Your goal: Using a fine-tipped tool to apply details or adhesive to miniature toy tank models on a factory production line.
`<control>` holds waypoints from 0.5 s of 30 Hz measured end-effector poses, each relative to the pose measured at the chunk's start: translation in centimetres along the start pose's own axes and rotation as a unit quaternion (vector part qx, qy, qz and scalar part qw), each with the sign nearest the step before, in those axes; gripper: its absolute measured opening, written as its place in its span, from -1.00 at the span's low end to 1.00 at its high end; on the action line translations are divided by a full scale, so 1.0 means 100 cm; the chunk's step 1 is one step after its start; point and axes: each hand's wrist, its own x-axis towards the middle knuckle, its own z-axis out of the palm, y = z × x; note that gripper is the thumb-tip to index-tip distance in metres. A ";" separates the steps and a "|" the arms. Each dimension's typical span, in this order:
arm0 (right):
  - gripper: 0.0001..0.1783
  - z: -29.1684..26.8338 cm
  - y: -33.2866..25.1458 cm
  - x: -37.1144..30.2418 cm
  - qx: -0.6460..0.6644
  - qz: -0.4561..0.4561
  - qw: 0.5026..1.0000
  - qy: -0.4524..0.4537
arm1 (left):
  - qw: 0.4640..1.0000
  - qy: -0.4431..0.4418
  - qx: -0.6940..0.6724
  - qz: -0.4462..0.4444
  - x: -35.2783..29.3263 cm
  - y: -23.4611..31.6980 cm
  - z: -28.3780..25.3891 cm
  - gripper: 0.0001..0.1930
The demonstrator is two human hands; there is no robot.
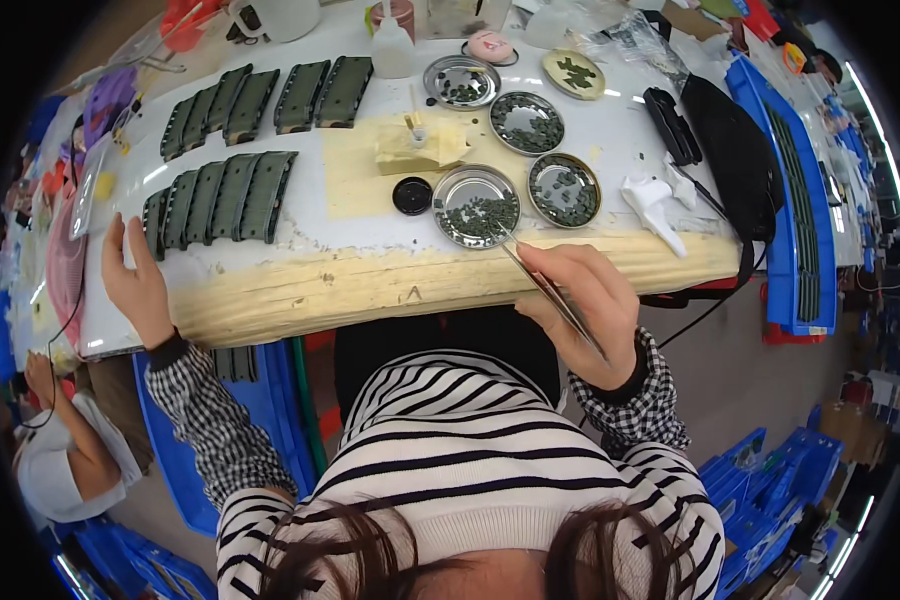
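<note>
Between the fingers of my right hand is a pair of metal tweezers. Their tips reach into the near round metal dish, which holds many small dark green pieces. My left hand rests at the table's left edge with its fingers apart and nothing in them. Just beside its fingertips stands a near row of curved dark green panels. Behind that row are more such panels, in two groups.
More dishes of pieces stand behind: a tin, a metal dish and a lidlike dish. A black cap, a small yellowish block and a white bottle are near. A blue tray stands right; another person sits left.
</note>
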 end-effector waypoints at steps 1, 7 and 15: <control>-0.45 0.002 0.000 -0.004 -0.027 -0.011 1.000 0.006 | 0.993 -0.003 -0.116 -0.034 -0.018 0.053 0.005 -0.65; -0.38 0.023 -0.019 -0.003 -0.092 -0.156 0.982 -0.055 | 0.413 -0.514 -0.694 -0.290 -0.142 0.221 0.010 -0.37; -0.04 -0.038 0.004 -0.013 -0.083 0.009 0.973 -0.215 | 0.423 -0.607 -0.622 -0.255 -0.150 0.227 0.041 -0.63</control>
